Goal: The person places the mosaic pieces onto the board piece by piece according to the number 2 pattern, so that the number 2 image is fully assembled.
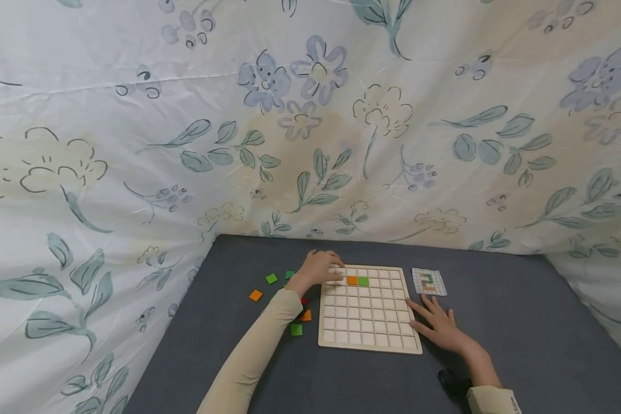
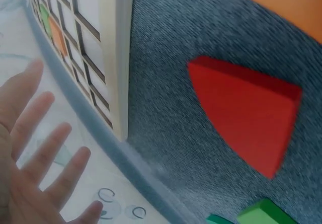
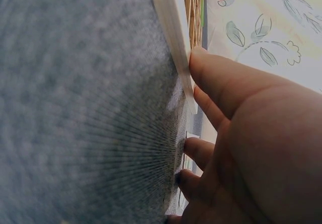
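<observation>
A pale wooden grid board [image 1: 364,324] lies on the dark cloth, with an orange square tile [image 1: 352,280] and a green square tile [image 1: 363,281] side by side in its upper rows. My left hand [image 1: 318,269] is over the board's far left corner. In the left wrist view its fingers [image 2: 43,158] are spread, and no object shows between them. At the board's right edge lies my right hand [image 1: 440,326], fingers spread. The right wrist view shows the thumb [image 3: 221,78] against the board's rim [image 3: 173,38].
Left of the board lie loose tiles: a green one [image 1: 271,278], an orange one [image 1: 256,295], another green one [image 1: 296,330] and a red one [image 2: 246,113]. A small printed pattern card [image 1: 429,282] lies beyond my right hand. Floral fabric [image 1: 310,144] hangs behind the table [image 1: 522,322].
</observation>
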A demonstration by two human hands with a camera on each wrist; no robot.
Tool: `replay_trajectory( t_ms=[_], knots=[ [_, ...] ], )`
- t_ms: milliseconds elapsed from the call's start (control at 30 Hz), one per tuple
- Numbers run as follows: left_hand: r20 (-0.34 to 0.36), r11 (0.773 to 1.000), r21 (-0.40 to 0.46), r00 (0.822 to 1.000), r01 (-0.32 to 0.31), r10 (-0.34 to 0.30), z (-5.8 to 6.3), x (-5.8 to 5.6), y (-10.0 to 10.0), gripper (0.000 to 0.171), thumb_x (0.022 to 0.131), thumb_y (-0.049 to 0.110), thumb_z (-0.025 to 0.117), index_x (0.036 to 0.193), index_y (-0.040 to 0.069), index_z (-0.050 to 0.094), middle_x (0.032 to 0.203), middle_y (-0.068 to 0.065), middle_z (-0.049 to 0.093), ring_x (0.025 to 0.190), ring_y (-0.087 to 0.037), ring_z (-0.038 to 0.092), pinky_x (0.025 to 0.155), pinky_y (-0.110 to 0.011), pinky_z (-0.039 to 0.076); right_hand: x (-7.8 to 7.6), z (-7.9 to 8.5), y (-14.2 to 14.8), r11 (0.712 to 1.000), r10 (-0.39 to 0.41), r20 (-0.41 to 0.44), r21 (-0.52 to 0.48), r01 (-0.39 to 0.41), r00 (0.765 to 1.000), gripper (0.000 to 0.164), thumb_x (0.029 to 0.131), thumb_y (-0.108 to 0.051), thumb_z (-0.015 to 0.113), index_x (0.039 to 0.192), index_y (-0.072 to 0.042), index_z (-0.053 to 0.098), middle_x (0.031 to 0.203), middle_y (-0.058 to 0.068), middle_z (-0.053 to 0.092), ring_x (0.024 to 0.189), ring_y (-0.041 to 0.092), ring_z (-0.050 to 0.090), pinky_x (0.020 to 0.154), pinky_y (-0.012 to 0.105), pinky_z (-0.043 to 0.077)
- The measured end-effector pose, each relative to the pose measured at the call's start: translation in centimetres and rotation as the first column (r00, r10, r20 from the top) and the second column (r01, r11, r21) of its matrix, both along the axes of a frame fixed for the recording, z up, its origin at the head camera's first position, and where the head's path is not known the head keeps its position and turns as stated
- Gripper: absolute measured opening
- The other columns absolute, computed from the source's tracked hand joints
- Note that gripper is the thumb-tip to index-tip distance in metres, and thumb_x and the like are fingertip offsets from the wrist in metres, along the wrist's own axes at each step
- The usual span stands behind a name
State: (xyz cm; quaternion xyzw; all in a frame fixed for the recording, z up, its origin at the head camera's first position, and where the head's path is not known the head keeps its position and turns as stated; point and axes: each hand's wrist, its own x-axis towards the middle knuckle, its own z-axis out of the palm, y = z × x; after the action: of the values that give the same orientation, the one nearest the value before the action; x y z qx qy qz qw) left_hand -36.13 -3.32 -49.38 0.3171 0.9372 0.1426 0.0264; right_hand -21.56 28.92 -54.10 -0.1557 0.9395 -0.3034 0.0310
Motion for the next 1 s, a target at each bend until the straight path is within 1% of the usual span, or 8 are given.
replay_trajectory(
  t_ms=[133,300,500,633,800,1000],
  knots=[
    [0.029,1.0,0.023,0.999,-0.015,0.014,0.4,0.1,-0.6,0.033,0.084,0.035,0.068,0.114,0.021,0.067,0.126,0.003,0.056,0.117,-0.02,0.051,0.11,-0.056,0.021,-0.1,0.1,0.1,1.0,0.0,-0.006,0.001,0.0,1.0,0.057,0.093,-0.032,0.055,0.141,-0.007,0.038,0.147,0.034,0.016,0.13,0.06,0.006,0.091,0.08,-0.002],
    [0.037,0.998,0.051,0.999,-0.036,0.034,0.4,0.2,-1.7,0.032,0.083,0.033,0.069,0.112,0.02,0.068,0.125,0.001,0.057,0.117,-0.021,0.051,0.11,-0.056,0.019,-0.1,0.0,0.1,1.0,0.001,-0.011,-0.001,-0.001,1.0,0.057,0.092,-0.032,0.055,0.141,-0.007,0.039,0.146,0.034,0.016,0.13,0.06,0.006,0.091,0.08,-0.002],
    [0.029,0.997,0.035,0.997,-0.067,0.066,0.1,-0.1,-3.5,0.033,0.082,0.035,0.07,0.111,0.02,0.069,0.126,0.0,0.057,0.118,-0.022,0.051,0.11,-0.058,0.019,-0.1,-0.2,0.1,1.0,0.001,-0.007,0.008,-0.001,1.0,0.058,0.093,-0.033,0.055,0.141,-0.007,0.038,0.147,0.034,0.016,0.13,0.06,0.006,0.091,0.08,-0.002],
    [0.036,0.997,0.03,0.997,-0.071,0.07,-0.1,-0.3,-4.6,0.033,0.082,0.036,0.069,0.112,0.02,0.068,0.127,-0.001,0.056,0.12,-0.023,0.049,0.109,-0.058,0.02,-0.1,-0.3,0.1,1.0,-0.003,-0.012,0.013,0.003,1.0,0.058,0.093,-0.033,0.055,0.141,-0.007,0.038,0.147,0.033,0.016,0.13,0.06,0.006,0.091,0.08,-0.002],
    [0.021,0.997,0.012,0.997,-0.076,0.076,-0.4,-0.7,-5.9,0.034,0.081,0.039,0.07,0.111,0.024,0.068,0.128,-0.001,0.055,0.12,-0.022,0.05,0.108,-0.059,0.023,-0.2,-0.4,0.2,1.0,-0.003,-0.016,0.018,0.003,1.0,0.057,0.092,-0.033,0.055,0.141,-0.008,0.038,0.147,0.033,0.017,0.131,0.06,0.007,0.09,0.081,-0.001],
    [0.057,0.997,0.008,0.996,-0.074,0.074,-0.2,-0.8,-7.3,0.037,0.08,0.038,0.071,0.113,0.021,0.068,0.131,-0.005,0.054,0.123,-0.025,0.047,0.109,-0.06,0.02,-0.1,-0.3,0.0,1.0,-0.004,-0.012,0.007,0.004,1.0,0.058,0.092,-0.033,0.055,0.141,-0.008,0.038,0.147,0.033,0.016,0.131,0.059,0.006,0.091,0.08,-0.002]
  ],
)
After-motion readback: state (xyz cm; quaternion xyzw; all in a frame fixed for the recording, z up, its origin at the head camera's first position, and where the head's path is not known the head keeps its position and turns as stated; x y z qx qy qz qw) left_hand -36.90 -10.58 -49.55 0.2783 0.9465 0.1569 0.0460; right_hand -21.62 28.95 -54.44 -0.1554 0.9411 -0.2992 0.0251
